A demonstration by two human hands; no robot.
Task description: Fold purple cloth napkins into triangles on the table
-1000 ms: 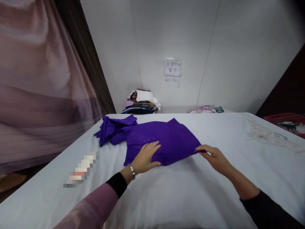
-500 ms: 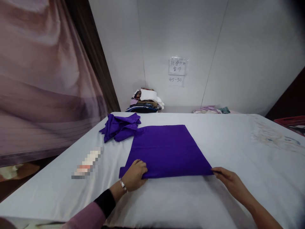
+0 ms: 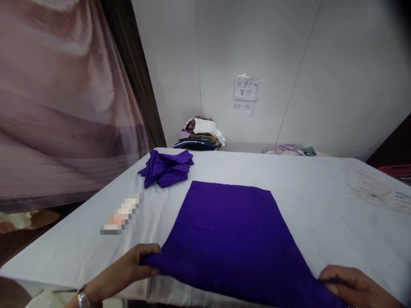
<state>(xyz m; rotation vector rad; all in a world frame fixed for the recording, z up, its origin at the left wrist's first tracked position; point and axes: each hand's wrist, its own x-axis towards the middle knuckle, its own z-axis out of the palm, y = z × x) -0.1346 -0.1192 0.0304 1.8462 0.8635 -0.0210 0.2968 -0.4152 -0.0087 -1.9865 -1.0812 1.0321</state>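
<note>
A purple cloth napkin [image 3: 227, 231] lies spread on the white-covered table, its near edge lifted and sagging toward me. My left hand [image 3: 135, 265] pinches its near left corner, fingers closed on the fabric; a silver bracelet or watch shows on that wrist. At the near right corner, my right hand [image 3: 349, 282] grips the cloth between thumb and fingers, and a bit of fabric hangs below it. The far edge of the napkin rests flat on the table. Beyond it to the left sits a crumpled heap of purple cloth [image 3: 167, 167], apart from the napkin.
The white tablecloth [image 3: 308, 205] carries a faint floral pattern at right. A blurred-out flat object [image 3: 123, 214] lies at left. Behind the table are a stack of folded textiles [image 3: 201, 134] and more cloths [image 3: 285, 149]. A pink curtain [image 3: 58, 107] hangs at left; paper signs [image 3: 245, 89] are on the wall.
Both hands have drawn the napkin toward me, away from the heap, and raised its near edge. My left hand has gone from lying on the cloth to pinching its corner.
</note>
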